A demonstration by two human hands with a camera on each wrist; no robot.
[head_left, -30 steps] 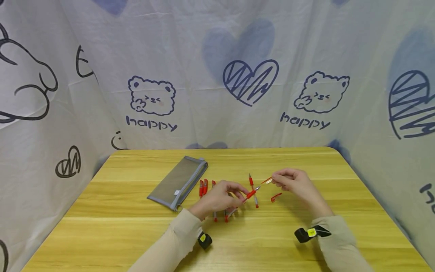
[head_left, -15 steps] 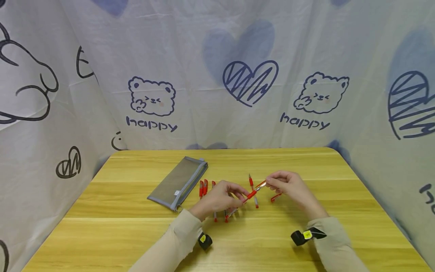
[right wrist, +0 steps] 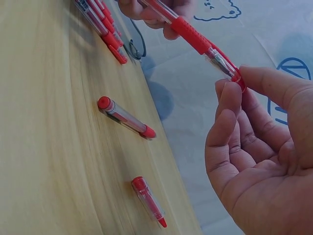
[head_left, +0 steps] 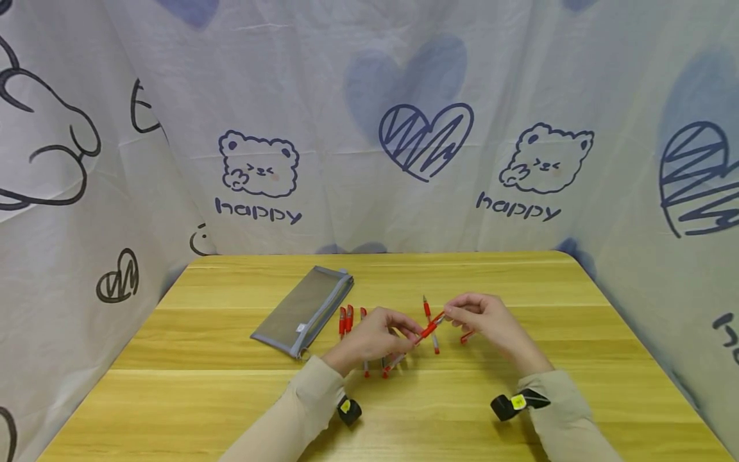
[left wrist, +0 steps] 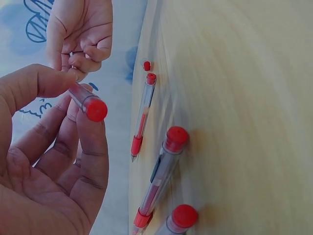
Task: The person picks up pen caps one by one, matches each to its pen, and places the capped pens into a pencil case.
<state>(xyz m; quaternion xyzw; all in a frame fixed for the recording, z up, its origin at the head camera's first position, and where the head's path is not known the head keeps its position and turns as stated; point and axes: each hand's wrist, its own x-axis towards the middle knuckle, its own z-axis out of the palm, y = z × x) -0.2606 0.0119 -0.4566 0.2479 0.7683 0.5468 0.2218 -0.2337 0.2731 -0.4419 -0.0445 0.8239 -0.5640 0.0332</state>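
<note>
My left hand (head_left: 378, 335) pinches a clear gel pen (right wrist: 191, 36) with a red grip by its barrel, held above the table. Its red end plug (left wrist: 96, 110) faces the camera in the left wrist view. Between thumb and fingertips, my right hand (head_left: 484, 316) pinches a clear cap with a red clip (right wrist: 237, 78). The cap surrounds the pen's metal tip, and the clip lies along the pen toward the red grip. An uncapped gel pen (right wrist: 127, 120) lies on the table between the hands, and a loose cap (right wrist: 149, 199) lies below my right hand.
Several capped red pens (head_left: 349, 316) lie side by side, partly hidden behind my left hand. A grey mesh zip pouch (head_left: 306, 309) lies to their left on the wooden table (head_left: 231, 410). A printed white curtain (head_left: 346, 192) surrounds the table.
My right hand has moved left and slightly down with the cap, from apart from the pen tip to over it. The left hand and pen have stayed nearly still.
</note>
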